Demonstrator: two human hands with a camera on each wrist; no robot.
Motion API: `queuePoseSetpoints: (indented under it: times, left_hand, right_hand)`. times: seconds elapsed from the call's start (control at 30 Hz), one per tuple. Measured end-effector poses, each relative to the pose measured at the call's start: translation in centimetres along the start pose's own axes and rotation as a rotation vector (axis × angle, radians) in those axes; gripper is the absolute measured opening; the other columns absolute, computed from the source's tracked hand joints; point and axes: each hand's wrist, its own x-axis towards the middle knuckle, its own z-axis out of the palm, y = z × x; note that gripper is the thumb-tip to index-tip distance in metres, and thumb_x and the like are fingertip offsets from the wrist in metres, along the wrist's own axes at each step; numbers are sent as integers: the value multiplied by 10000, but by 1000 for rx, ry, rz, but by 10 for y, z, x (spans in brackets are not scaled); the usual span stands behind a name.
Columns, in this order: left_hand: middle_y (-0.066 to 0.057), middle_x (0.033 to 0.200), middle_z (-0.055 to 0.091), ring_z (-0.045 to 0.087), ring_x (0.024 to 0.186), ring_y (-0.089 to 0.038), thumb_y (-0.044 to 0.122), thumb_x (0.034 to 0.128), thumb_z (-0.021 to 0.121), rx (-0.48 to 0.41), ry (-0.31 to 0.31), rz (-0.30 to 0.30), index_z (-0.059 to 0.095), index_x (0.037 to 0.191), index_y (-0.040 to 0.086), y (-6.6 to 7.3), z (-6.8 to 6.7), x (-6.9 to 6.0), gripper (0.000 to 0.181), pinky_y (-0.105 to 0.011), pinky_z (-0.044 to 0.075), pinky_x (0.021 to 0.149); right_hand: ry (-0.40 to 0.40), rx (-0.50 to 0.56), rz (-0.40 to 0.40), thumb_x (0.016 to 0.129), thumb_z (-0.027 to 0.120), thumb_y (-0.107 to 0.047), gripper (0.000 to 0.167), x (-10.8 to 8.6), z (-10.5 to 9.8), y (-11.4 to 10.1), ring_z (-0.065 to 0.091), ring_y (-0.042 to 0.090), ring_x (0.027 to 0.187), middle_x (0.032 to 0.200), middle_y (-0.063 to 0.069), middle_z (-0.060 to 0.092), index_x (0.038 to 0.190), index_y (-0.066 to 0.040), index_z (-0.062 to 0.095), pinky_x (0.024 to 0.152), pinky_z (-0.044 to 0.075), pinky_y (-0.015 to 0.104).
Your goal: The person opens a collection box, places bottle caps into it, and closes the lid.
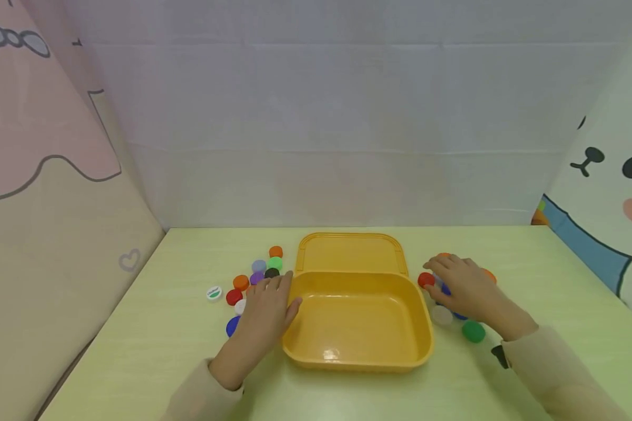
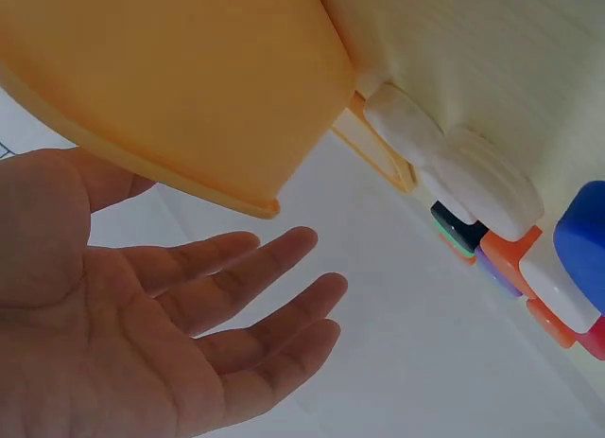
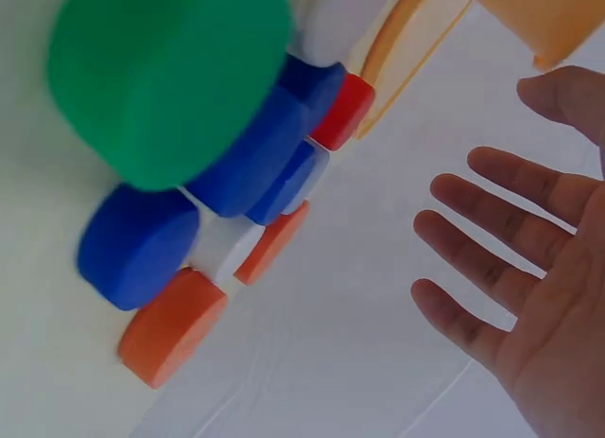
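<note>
A yellow plastic box (image 1: 358, 336) stands uncovered on the table, its inside bare. My left hand (image 1: 267, 310) hovers at the box's left side, fingers stretched out; in the left wrist view the thumb overlaps the rim, and I cannot tell whether it touches. Bottle caps lie beside and partly under this hand, among them a blue cap (image 1: 233, 325), a red cap (image 1: 234, 297) and a black cap (image 2: 458, 226). On the other side, my right hand (image 1: 469, 292) spreads above more caps, holding nothing. Near it are a red cap (image 1: 426, 280) and a green cap (image 1: 473, 331).
Behind the box lies a flat yellow lid (image 1: 353, 252). A white cap with printing (image 1: 214, 293) sits at the far left of its group. The pale table (image 1: 153, 351) ends at a white cloth backdrop (image 1: 337, 117), with printed cloths at both sides.
</note>
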Motion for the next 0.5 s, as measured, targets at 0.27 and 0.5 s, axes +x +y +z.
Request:
queuePoseSetpoints:
  times: [0.27,0.5]
  left_hand:
    - [-161,1200,553,488,1131,-340,346,881,575,19,-29,-25,422,1318,18,2,5,-2,567,-476,405,955]
    - [-168,1205,549,482,1145,-345,306,893,562,-4,-31,-26,431,1317,8,2,9,-3,535,-477,396,971]
  right_hand:
    - [50,-48,-30,766,697,-286,361,-20,10,1,561,267,881,1004,85,622,1024,-48,613,692,468,439]
    - [-5,-52,-7,762,698,-352,316,-33,12,-1,553,297,950,1050,65,607,967,-120,632,749,465,468]
